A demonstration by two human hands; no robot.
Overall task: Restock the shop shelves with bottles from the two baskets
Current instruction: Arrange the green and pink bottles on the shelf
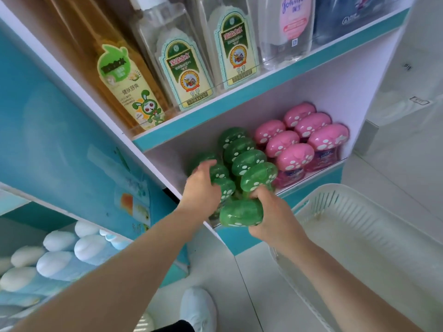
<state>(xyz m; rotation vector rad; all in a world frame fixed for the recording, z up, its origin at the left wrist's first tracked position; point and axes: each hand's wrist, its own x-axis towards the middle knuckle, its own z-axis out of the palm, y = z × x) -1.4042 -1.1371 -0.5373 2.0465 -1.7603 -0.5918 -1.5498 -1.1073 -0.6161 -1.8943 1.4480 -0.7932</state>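
My right hand point(275, 219) grips the green bottle point(239, 216) under its cap. My left hand point(203, 185) curls its fingers over a shelved cap point(223, 172) at 11 o'clock. Likely light, rigid, with a slick dome.

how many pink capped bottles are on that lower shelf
6 pink-capped bottles, all on the lower shelf right of the green-capped bottles: a left line of three and a right line of three. More may be hidden behind.
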